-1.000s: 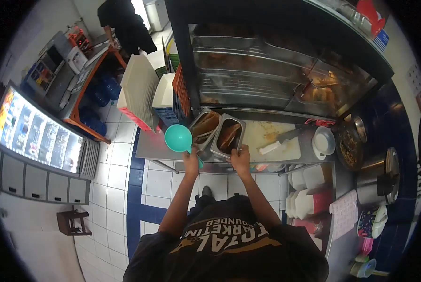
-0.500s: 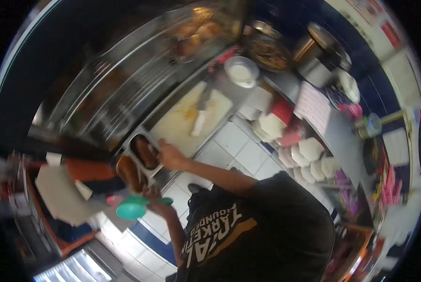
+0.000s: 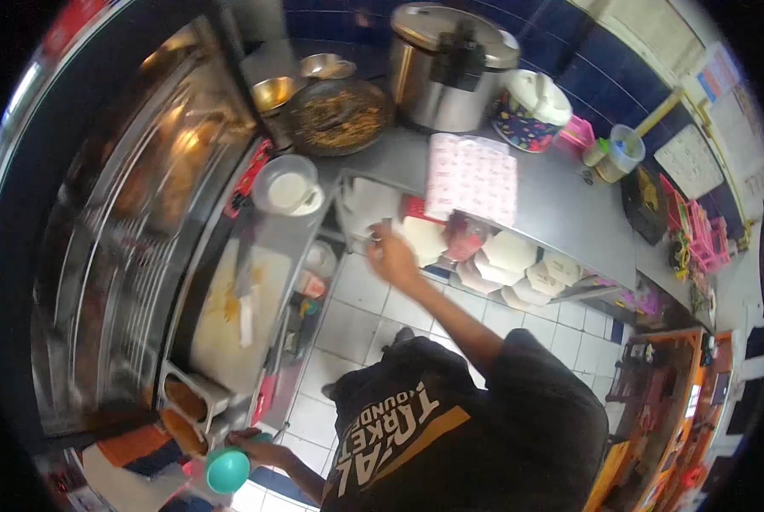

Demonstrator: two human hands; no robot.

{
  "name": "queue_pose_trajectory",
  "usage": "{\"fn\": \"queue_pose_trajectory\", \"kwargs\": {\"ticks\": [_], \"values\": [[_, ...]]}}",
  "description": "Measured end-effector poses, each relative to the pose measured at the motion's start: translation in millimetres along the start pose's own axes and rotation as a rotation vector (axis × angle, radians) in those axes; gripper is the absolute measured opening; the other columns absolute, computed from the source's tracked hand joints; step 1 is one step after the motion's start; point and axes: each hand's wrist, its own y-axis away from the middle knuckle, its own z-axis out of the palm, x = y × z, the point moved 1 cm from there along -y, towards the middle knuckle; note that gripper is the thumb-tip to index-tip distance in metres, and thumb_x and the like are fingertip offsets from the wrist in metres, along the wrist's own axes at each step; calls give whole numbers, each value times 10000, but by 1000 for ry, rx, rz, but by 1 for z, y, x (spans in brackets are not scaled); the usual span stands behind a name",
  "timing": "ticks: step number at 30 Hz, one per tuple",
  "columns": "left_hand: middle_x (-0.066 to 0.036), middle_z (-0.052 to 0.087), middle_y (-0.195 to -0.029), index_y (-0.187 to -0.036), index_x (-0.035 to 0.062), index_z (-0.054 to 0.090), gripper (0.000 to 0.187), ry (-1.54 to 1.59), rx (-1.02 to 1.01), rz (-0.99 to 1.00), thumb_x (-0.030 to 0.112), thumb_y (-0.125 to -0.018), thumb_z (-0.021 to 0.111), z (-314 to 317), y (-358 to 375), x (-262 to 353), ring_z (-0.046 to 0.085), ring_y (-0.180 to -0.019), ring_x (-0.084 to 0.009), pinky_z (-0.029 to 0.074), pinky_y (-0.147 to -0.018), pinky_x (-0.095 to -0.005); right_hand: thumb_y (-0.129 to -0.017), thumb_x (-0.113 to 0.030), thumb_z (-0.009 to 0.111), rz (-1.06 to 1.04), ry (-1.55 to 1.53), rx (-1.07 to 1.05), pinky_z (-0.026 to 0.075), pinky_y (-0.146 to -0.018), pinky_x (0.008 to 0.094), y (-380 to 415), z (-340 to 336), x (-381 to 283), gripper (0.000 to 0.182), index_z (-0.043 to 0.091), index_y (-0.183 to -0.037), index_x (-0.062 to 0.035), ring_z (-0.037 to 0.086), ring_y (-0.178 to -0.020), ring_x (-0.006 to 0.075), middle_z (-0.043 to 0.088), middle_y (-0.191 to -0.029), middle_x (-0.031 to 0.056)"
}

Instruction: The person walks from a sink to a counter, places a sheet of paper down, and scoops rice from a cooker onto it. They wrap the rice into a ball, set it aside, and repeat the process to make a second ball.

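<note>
My left hand is closed on a green bowl, beside the metal sauce trays at the lower left. My right hand reaches over the floor toward the shelf under the counter, beside white foam boxes. Its fingers look slightly apart, a little blurred, and nothing is visible between them. A knife with a white handle lies on the cutting board, away from both hands.
A glass display case fills the left. On the steel counter are a pan of food, a large metal cooker and pink-patterned paper. A tub with white contents stands near the case.
The view has turned to the right. My right hand has left the sauce trays and moved over to the foam boxes. My left hand still holds the green bowl near the trays.
</note>
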Motion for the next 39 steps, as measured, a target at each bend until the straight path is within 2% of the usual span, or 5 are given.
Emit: {"fn": "queue_pose_trajectory", "kwargs": {"ticks": [12, 20, 22, 34, 39], "values": [[-5, 534, -704, -1056, 24, 627, 169, 158, -1283, -258, 179, -990, 617, 375, 243, 47, 473, -550, -102, 389, -512, -271, -733, -233, 760, -484, 833, 82, 344, -1117, 471, -102, -102, 203, 622, 579, -1302, -58, 431, -1342, 367, 476, -1427, 232], [-38, 567, -703, -969, -10, 664, 114, -88, -1739, 346, 74, -934, 595, 538, 305, 13, 545, -621, -135, 455, -573, -310, -880, -90, 661, 617, -550, 696, 569, -857, 407, -79, -173, 242, 260, 636, -1113, 21, 674, -973, 278, 656, -1121, 154], [-64, 601, -725, -980, -16, 667, 118, -50, -1829, 432, 64, -919, 605, 570, 340, 34, 570, -641, -154, 470, -588, -336, -962, -161, 564, 686, -1138, 877, 605, -865, 442, -73, -184, 250, 452, 452, -1340, 60, 673, -1021, 360, 599, -1205, 236], [-252, 691, -974, -1033, -25, 668, 211, -368, -2165, 408, 108, -870, 659, 638, 468, 77, 680, -922, -403, 522, -778, -463, -1032, -506, 391, 1444, -1032, 462, 571, -569, 353, -58, -225, 268, 639, 613, -1065, 92, 682, -634, 236, 700, -807, 187], [-256, 701, -1016, -1078, -29, 665, 289, -631, -2163, 245, 205, -909, 671, 647, 479, 67, 692, -954, -385, 528, -788, -456, -992, -420, 503, 1077, -279, 458, 551, -644, 434, -53, -233, 313, 512, 667, -937, 62, 692, -658, 361, 685, -722, 232]]}}
